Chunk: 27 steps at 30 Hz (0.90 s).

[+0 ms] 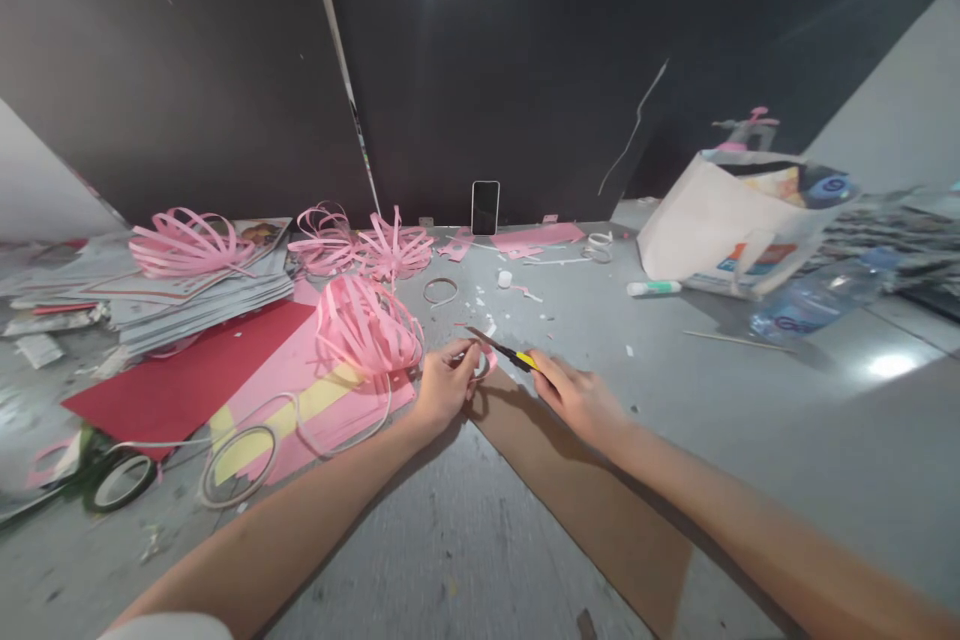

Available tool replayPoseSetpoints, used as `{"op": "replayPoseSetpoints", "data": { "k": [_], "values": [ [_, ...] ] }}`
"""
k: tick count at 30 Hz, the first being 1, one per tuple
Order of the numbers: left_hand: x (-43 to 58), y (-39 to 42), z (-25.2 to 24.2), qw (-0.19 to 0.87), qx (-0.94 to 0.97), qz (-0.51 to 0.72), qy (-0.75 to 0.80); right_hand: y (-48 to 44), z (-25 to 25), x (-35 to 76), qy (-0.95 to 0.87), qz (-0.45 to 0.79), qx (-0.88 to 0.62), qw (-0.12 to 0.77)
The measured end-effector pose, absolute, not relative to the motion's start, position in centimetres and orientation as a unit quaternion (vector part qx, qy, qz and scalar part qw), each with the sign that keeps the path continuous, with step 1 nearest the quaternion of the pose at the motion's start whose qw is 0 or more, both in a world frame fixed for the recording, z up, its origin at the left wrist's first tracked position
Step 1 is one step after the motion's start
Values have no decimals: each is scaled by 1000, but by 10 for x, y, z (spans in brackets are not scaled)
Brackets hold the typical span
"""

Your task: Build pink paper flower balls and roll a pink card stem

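Note:
My left hand (446,382) is closed in a pinch on a small roll of tape (480,363) at the top end of a brown cardboard strip (592,500). My right hand (574,392) grips a utility knife (504,351) with a yellow handle; its dark blade points left and up, close to the tape. A pink paper-strip ball (366,325) sits just left of my left hand on pink sheets (315,405).
More pink strip balls (189,242) (367,245) lie at the back left, one on a stack of grey papers (187,300). A red sheet (187,380), tape rings (120,480), a phone (485,207) leaning on the dark wall, a glue stick (654,288), a paper bag (739,220) and a water bottle (814,305) surround the grey table.

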<state>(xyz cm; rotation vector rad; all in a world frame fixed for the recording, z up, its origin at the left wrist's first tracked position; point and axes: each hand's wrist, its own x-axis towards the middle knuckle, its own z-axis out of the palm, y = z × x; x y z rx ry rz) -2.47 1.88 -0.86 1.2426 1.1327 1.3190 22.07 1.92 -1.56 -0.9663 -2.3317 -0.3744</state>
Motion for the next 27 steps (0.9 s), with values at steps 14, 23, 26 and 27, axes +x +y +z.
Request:
{"op": "replayPoseSetpoints", "data": {
  "k": [14, 23, 26, 27],
  "values": [
    [-27, 24, -13, 462, 519, 532, 484, 27, -20, 217, -870, -103, -377, 300],
    [-30, 32, -18, 390, 548, 552, 492, 34, -16, 220, -856, 0, -355, 376],
    [-29, 37, -21, 391, 546, 554, 493, 36, -19, 216, -846, 27, -369, 383],
    [-29, 38, -22, 390, 545, 555, 493, 37, -20, 215, -843, 37, -378, 382]
  ]
}}
